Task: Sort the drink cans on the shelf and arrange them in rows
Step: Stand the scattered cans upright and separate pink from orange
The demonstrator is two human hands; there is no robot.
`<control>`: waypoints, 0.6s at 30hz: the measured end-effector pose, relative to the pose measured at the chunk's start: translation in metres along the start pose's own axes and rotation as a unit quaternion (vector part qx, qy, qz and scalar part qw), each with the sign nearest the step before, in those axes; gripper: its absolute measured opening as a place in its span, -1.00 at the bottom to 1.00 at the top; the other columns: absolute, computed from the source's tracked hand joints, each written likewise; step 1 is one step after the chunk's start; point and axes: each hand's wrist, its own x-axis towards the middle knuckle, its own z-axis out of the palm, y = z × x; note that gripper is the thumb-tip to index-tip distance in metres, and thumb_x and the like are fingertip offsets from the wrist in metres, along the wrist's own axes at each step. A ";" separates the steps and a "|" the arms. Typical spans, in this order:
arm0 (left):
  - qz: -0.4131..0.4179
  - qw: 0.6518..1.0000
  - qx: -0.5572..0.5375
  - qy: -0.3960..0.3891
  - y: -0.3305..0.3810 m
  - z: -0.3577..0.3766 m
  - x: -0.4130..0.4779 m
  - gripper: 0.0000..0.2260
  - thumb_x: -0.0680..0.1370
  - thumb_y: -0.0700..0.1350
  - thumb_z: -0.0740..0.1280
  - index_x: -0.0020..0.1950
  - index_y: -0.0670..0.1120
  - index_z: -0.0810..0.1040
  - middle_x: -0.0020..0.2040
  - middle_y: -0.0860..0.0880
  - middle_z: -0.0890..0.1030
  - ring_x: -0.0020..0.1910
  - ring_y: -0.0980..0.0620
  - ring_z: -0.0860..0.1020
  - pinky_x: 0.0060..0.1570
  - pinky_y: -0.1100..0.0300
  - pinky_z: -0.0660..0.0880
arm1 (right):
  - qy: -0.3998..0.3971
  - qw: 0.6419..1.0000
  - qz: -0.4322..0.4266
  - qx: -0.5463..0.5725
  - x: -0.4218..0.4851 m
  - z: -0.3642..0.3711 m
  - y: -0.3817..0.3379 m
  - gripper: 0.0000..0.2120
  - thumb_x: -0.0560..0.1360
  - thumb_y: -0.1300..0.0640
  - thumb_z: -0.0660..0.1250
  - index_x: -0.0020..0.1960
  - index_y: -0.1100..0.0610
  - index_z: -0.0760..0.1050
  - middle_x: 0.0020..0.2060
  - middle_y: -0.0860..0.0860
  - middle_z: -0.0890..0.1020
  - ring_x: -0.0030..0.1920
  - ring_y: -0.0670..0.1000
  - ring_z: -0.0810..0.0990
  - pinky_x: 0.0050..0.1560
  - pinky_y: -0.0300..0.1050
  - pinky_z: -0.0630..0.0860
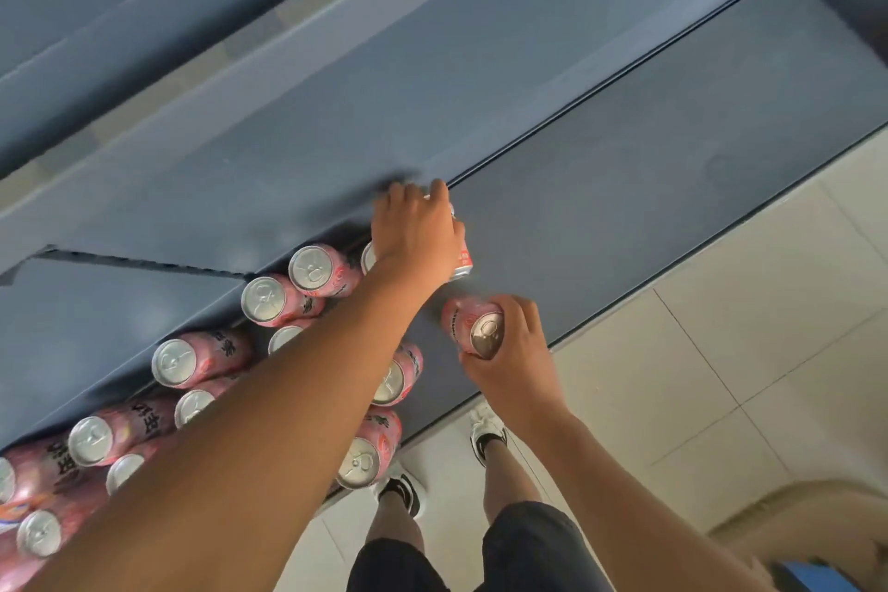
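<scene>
**Two cans at once, filling out the far end of the rows**

So, the pink drink cans (312,271) stand packed along the grey shelf (624,188), running from the lower left of the frame up toward the centre, tops facing the camera. They look bunched in loose diagonal lines with a few gaps, so I'd say the sorting is partway done, not finished.

The left hand (413,236) reaches across the rows to the far end, near the middle of the frame. Its grip is wrapped around a can (462,261) from above, fingers curled over the body, right beside the last can in the back line. My guess is it's setting that one down to extend the row against the back wall.

The right hand (516,341) sits lower and to the right, near the shelf's front edge, closed around another pink can (473,324) with its silver top tilted toward the camera. Holding it there seems to keep the next can ready while the left arm blocks the middle rows.

The right side of the shelf is bare, so there's room to keep going that way.
</scene>
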 end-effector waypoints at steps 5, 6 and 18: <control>-0.059 0.993 0.009 -0.106 0.008 0.022 0.033 -0.53 0.61 0.05 0.16 0.44 -0.16 0.26 0.24 -0.18 0.59 0.24 -0.19 0.54 0.22 -0.01 0.28 | 0.031 0.999 0.018 0.024 0.003 0.004 0.008 -0.39 0.39 0.14 0.52 0.36 -0.02 0.36 0.22 -0.17 0.32 0.20 -0.04 0.43 0.06 -0.25 0.45; -0.069 0.991 0.001 -0.113 0.009 0.026 0.037 -0.51 0.60 0.07 0.16 0.45 -0.17 0.25 0.25 -0.19 0.58 0.25 -0.18 0.53 0.22 0.00 0.27 | 0.036 0.999 0.019 0.026 0.004 0.005 0.007 -0.39 0.40 0.15 0.51 0.38 -0.03 0.35 0.22 -0.19 0.31 0.22 -0.06 0.40 0.04 -0.29 0.40; -0.007 0.953 -0.276 -0.128 0.012 0.011 0.028 -0.34 0.36 -0.15 0.47 0.42 -0.02 0.34 0.25 -0.14 0.34 0.20 -0.15 0.44 0.09 0.16 0.41 | 0.018 0.996 0.011 0.084 0.007 0.010 -0.005 -0.41 0.40 0.39 0.37 0.33 -0.05 0.38 0.18 -0.30 0.29 0.08 -0.19 0.37 -0.11 -0.56 0.34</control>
